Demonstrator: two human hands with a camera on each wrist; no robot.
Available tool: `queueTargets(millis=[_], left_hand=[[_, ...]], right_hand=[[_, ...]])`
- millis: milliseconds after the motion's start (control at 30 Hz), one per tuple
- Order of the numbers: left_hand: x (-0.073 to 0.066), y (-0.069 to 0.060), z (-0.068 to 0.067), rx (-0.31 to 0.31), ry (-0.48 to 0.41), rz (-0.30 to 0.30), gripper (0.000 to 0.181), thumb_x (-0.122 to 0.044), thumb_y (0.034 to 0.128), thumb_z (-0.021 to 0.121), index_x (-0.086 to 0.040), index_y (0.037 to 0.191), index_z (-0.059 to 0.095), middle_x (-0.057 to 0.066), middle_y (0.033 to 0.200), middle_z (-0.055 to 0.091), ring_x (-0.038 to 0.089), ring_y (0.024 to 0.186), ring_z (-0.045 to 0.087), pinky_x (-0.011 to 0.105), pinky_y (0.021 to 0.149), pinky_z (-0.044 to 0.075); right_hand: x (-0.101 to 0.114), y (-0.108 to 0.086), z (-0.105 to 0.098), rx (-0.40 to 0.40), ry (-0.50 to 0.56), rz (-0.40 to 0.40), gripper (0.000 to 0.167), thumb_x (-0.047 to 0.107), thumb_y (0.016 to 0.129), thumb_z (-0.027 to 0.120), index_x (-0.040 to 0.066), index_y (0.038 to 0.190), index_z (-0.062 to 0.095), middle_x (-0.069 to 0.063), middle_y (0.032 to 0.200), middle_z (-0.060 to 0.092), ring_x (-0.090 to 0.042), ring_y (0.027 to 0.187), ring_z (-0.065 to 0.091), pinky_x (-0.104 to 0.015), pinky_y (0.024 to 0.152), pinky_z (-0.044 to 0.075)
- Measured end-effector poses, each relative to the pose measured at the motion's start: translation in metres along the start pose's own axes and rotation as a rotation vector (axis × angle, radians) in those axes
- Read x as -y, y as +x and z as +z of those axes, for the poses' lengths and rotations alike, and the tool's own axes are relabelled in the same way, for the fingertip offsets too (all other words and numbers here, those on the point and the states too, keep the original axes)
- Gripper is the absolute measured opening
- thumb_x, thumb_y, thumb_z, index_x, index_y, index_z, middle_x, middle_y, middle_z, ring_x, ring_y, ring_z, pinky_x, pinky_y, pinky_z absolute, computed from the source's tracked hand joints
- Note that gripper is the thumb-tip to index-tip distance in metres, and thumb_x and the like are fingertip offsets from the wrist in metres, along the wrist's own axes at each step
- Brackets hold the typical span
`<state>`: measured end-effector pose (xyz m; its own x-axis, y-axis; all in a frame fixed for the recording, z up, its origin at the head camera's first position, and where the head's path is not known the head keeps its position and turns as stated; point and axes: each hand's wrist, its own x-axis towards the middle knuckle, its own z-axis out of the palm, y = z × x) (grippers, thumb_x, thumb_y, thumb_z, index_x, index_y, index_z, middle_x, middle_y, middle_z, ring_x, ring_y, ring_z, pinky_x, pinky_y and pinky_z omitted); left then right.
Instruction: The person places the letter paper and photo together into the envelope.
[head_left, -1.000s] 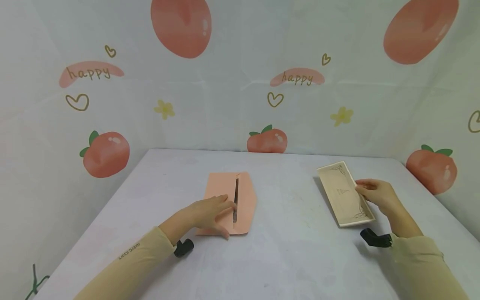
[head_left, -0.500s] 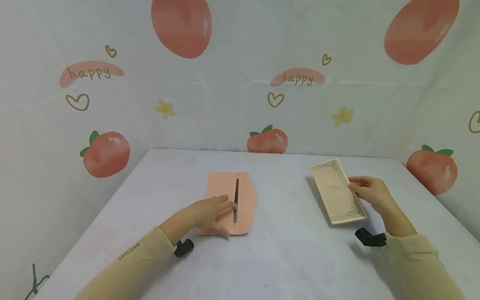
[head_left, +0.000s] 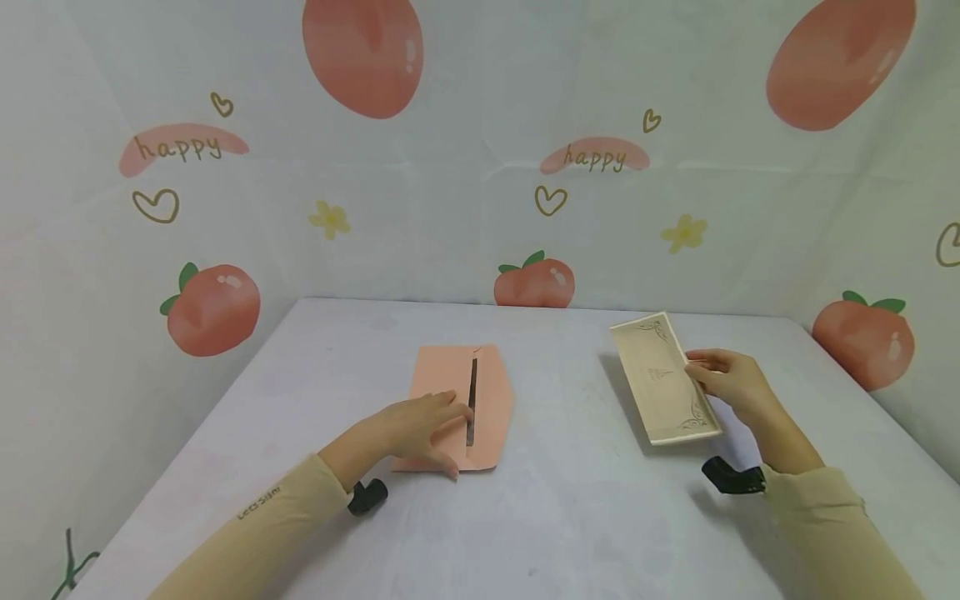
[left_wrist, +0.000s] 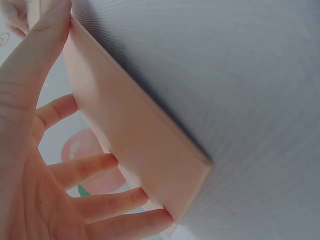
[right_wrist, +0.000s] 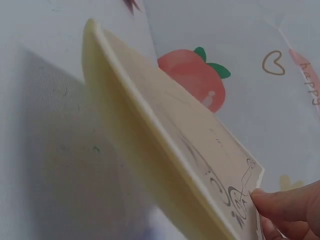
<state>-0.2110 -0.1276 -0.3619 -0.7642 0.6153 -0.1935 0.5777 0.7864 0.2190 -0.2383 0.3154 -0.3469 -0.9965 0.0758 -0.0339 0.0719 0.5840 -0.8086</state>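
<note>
A pink envelope with a dark slit along its flap side lies left of centre on the table. My left hand rests on it with fingers spread; in the left wrist view the fingertips touch the envelope's face and the thumb lies at its edge. At the right, my right hand pinches the long edge of a cream card with scrollwork corners, tilted above the table. The right wrist view shows the card slightly parted at its edge, thumb on the printed side.
A white table stands before a curtain printed with peaches, hearts and flowers. Black wrist devices stick out near both cuffs. A green string shows at the lower left.
My right hand and the cream card have moved left and slightly away from me, toward the pink envelope. The left hand and the envelope have stayed in place.
</note>
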Motion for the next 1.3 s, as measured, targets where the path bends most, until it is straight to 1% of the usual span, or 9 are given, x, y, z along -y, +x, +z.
queueTargets(millis=[67, 133, 267, 400, 633, 867, 1100, 1300], left_hand=[[0.000, 0.000, 0.000, 0.003, -0.006, -0.007, 0.072, -0.061, 0.0671, 0.072, -0.030, 0.126, 0.045, 0.008, 0.139, 0.042, 0.033, 0.122, 0.050, 0.049, 0.089, 0.049], [0.000, 0.000, 0.000, 0.005, -0.009, -0.012, 0.071, -0.061, 0.0672, 0.072, -0.030, 0.125, 0.045, 0.008, 0.139, 0.042, 0.033, 0.122, 0.050, 0.050, 0.089, 0.049], [-0.001, -0.001, 0.000, 0.006, -0.004, -0.013, 0.072, -0.061, 0.0671, 0.072, -0.030, 0.126, 0.045, 0.008, 0.139, 0.042, 0.032, 0.121, 0.050, 0.050, 0.088, 0.049], [-0.001, -0.001, 0.000, 0.007, -0.007, -0.013, 0.072, -0.061, 0.0672, 0.072, -0.030, 0.125, 0.044, 0.008, 0.140, 0.042, 0.031, 0.123, 0.049, 0.050, 0.089, 0.048], [0.000, -0.001, 0.000, 0.001, -0.001, 0.004, 0.071, -0.060, 0.0674, 0.072, -0.029, 0.125, 0.045, 0.007, 0.136, 0.044, 0.029, 0.119, 0.050, 0.048, 0.089, 0.049], [0.000, 0.000, 0.000, -0.002, 0.023, 0.012, 0.071, -0.062, 0.0674, 0.071, -0.029, 0.125, 0.046, 0.007, 0.133, 0.045, 0.030, 0.114, 0.053, 0.047, 0.086, 0.050], [0.000, 0.000, 0.000, 0.004, 0.020, 0.000, 0.073, -0.062, 0.0674, 0.071, -0.029, 0.127, 0.045, 0.008, 0.137, 0.043, 0.032, 0.117, 0.052, 0.049, 0.088, 0.049], [-0.002, -0.001, -0.002, 0.008, 0.021, -0.001, 0.073, -0.062, 0.0677, 0.071, -0.029, 0.127, 0.045, 0.008, 0.138, 0.043, 0.032, 0.118, 0.051, 0.049, 0.088, 0.049]], right_hand=[[0.002, -0.001, 0.001, 0.006, 0.016, -0.007, 0.050, 0.018, 0.094, 0.055, -0.014, 0.130, 0.042, 0.022, 0.081, 0.052, 0.011, 0.073, 0.050, -0.011, 0.065, 0.049], [0.003, -0.001, 0.002, 0.007, 0.018, -0.011, 0.050, 0.019, 0.094, 0.055, -0.013, 0.130, 0.042, 0.023, 0.080, 0.051, 0.011, 0.072, 0.050, -0.011, 0.065, 0.049], [0.007, -0.002, 0.005, 0.008, 0.022, -0.013, 0.050, 0.019, 0.094, 0.055, -0.012, 0.131, 0.042, 0.023, 0.080, 0.052, 0.010, 0.073, 0.051, -0.011, 0.065, 0.049], [0.008, -0.001, 0.008, 0.013, 0.048, -0.017, 0.050, 0.016, 0.093, 0.056, -0.012, 0.132, 0.041, 0.022, 0.081, 0.053, 0.010, 0.073, 0.052, -0.011, 0.066, 0.050], [0.009, 0.001, 0.013, 0.023, 0.051, -0.037, 0.049, 0.016, 0.093, 0.057, -0.010, 0.132, 0.042, 0.014, 0.088, 0.056, 0.008, 0.074, 0.054, -0.011, 0.068, 0.050], [0.010, 0.002, 0.018, 0.043, 0.077, -0.069, 0.049, 0.017, 0.093, 0.056, -0.009, 0.133, 0.042, 0.016, 0.089, 0.056, 0.008, 0.077, 0.056, -0.012, 0.071, 0.051], [0.016, 0.002, 0.025, 0.064, 0.112, -0.079, 0.050, 0.018, 0.094, 0.056, -0.008, 0.134, 0.041, 0.015, 0.091, 0.055, 0.008, 0.078, 0.056, -0.012, 0.072, 0.051], [0.021, 0.004, 0.031, 0.067, 0.124, -0.115, 0.048, 0.015, 0.093, 0.056, -0.009, 0.133, 0.042, 0.016, 0.088, 0.057, 0.008, 0.077, 0.056, -0.012, 0.070, 0.051]])
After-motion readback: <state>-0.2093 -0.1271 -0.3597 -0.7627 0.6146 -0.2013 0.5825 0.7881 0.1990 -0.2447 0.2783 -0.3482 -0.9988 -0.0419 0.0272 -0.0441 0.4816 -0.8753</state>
